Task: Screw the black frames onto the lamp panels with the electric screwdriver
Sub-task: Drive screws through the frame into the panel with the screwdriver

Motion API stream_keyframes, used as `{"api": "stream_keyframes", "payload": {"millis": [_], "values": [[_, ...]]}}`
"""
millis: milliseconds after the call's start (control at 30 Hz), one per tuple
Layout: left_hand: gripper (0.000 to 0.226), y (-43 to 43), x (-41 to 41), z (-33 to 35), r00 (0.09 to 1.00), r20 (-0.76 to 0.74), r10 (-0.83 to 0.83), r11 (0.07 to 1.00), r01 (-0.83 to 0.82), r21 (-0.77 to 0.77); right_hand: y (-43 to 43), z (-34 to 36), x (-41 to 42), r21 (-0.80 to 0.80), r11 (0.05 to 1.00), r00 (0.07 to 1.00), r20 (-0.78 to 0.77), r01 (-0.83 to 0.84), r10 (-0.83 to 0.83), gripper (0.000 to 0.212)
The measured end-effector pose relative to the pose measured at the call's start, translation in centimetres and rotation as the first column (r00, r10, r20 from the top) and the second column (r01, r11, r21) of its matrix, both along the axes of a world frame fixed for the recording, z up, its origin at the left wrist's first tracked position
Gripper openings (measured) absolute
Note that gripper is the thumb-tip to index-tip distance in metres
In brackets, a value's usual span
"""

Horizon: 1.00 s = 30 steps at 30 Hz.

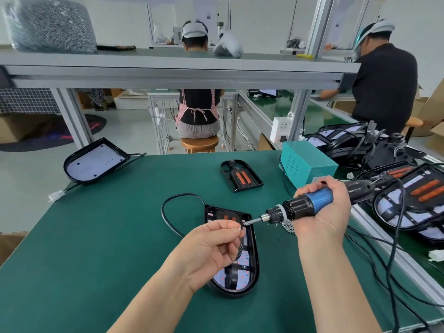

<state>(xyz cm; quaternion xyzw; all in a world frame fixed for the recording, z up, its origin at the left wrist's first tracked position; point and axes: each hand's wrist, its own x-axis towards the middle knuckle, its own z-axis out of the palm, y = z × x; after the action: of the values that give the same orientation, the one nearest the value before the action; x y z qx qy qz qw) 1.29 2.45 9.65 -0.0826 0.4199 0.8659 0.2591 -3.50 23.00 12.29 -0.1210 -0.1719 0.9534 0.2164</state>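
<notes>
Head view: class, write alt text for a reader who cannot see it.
A right hand grips an electric screwdriver, its tip pointing at a corner of a black-framed lamp panel on a green table, while the left hand pinches a screw beside it.

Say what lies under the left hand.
The lamp panel lies under the left hand, a black frame set in it. Its dotted white board shows below the fingers; its middle is covered, so screws there cannot be seen.
</notes>
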Motion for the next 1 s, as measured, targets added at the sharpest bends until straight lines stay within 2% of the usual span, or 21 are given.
{"api": "stream_keyframes", "payload": {"millis": [200, 367, 500, 600, 800, 933, 1000], "values": [[0.012, -0.3, 0.6, 0.3, 0.999, 0.022, 0.032, 0.999, -0.032, 0.035, -1.4, 0.7, 0.7, 0.082, 0.996, 1.0, 0.007, 0.017, -0.018, 0.015], [0.01, -0.7, 0.8, 0.4, 0.998, 0.018, 0.063, 0.997, -0.064, 0.031, -2.1, 0.9, 0.9, 0.084, 0.996, 1.0, 0.028, 0.005, -0.008, 0.015], [0.012, -0.8, 1.2, 0.3, 0.991, -0.041, 0.128, 0.991, -0.129, -0.035, -2.6, 0.9, 1.0, 0.104, 0.995, 0.999, 0.038, 0.012, -0.016, 0.013], [0.027, -0.4, 1.5, -0.1, 0.964, -0.162, 0.21, 0.962, -0.234, -0.144, -2.8, 0.8, 1.0, 0.123, 0.992, 0.999, 0.036, 0.025, -0.029, 0.014], [0.027, 1.1, 2.4, -1.1, 0.811, -0.488, 0.323, 0.787, -0.517, -0.338, -3.1, 0.8, 1.1, 0.144, 0.988, 0.993, 0.099, 0.05, -0.064, 0.015], [0.034, 1.6, 2.6, -2.0, 0.68, -0.669, 0.299, 0.636, -0.665, -0.391, -3.3, 0.5, 0.9, 0.107, 0.993, 0.984, 0.17, 0.041, -0.059, 0.014], [0.038, 1.5, 2.5, -2.4, 0.582, -0.774, 0.25, 0.557, -0.74, -0.376, -3.4, 0.2, 0.8, 0.078, 0.997, 0.978, 0.204, 0.013, -0.029, 0.015]]}}
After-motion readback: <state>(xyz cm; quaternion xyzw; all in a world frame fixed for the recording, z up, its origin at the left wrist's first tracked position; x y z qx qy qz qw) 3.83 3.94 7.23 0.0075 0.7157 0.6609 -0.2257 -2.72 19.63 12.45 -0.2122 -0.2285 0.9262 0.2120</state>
